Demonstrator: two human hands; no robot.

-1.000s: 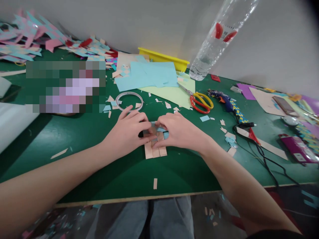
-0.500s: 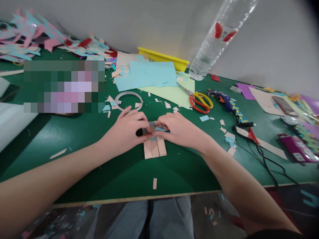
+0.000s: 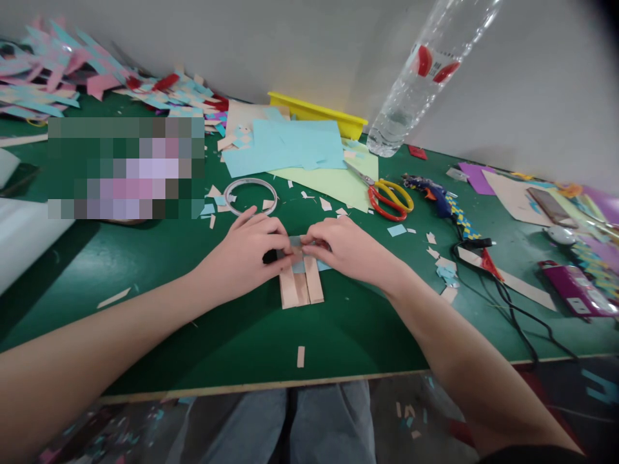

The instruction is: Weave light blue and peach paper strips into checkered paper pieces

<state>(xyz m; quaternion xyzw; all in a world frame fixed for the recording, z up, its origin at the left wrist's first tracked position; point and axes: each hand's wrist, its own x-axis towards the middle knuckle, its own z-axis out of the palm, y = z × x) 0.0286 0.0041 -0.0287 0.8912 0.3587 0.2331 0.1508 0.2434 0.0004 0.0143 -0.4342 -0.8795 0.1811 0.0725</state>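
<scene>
Several peach paper strips [image 3: 300,288] lie side by side on the green table, crossed with light blue paper strips [image 3: 296,265]. At the upper left of the strips, my left hand [image 3: 256,248] has thumb and fingers closed on the paper. From the other side, my right hand [image 3: 341,248] pinches the upper end of the right peach strip with thumb and fingertips. A blue end sticks out past that strip, under my right hand. My fingers partly hide the crossing.
Behind my hands are a roll of tape [image 3: 250,197], blue sheets [image 3: 300,143] and scissors [image 3: 389,198]. A leaning plastic bottle [image 3: 411,96] stands at the back. Black cables [image 3: 503,293] and a purple box [image 3: 578,289] lie right. One small peach scrap [image 3: 300,356] sits near the front edge.
The right peach strip now reaches higher, across the blue strip, and a blue end shows to its right. My right fingertips have shifted slightly; my left hand has barely moved.
</scene>
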